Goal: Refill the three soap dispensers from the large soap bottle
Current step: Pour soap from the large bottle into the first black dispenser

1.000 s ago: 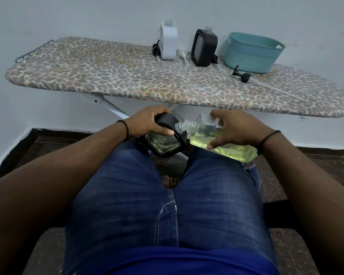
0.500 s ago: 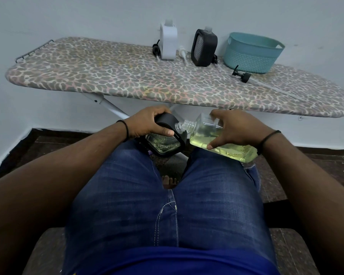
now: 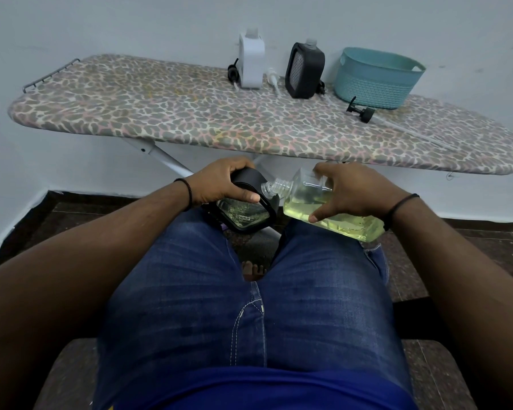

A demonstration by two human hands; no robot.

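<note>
ironing board behind; left hand grips black dispenser, right hand clasps tilted soap bottle.

Glossy clear plastic soap bottle; matt patterned cloth ironing board; woven-textured plastic basket.

You have one view only, a wide-angle camera worn on your head that looks forward and down, close over your lap, with the ironing board beyond your fingers and the wall behind it filling the top edge.
</note>
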